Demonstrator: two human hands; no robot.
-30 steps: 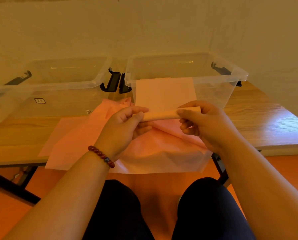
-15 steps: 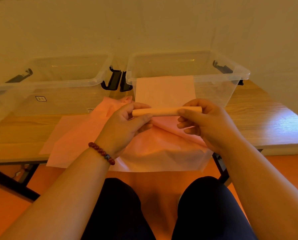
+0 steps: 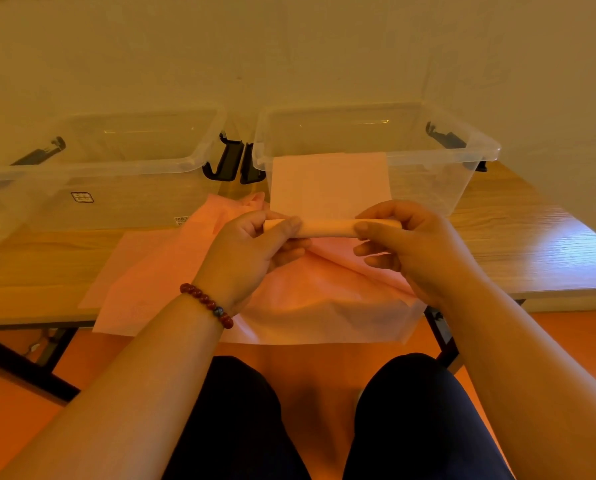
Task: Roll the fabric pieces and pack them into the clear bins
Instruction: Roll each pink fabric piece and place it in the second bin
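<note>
I hold a pink fabric piece [image 3: 329, 183] partly rolled into a thin tube [image 3: 327, 227]; its unrolled part stands up against the front of the right clear bin [image 3: 469, 147]. My left hand [image 3: 251, 251] pinches the tube's left end and my right hand [image 3: 410, 244] pinches its right end, both above the table's front half. Beneath my hands lies a loose pile of pink fabric pieces [image 3: 289, 292], hanging over the table's near edge. The left clear bin [image 3: 123, 168] stands beside the right one; both look empty.
The wooden table [image 3: 531, 244] carries both bins at the back against a pale wall. Black latch handles [image 3: 234, 162] stick out between the bins. My knees in dark trousers sit below the table edge, above an orange floor.
The rolled tube has grown a little thicker and the flat part above it has become shorter. Both hands stayed in about the same place.
</note>
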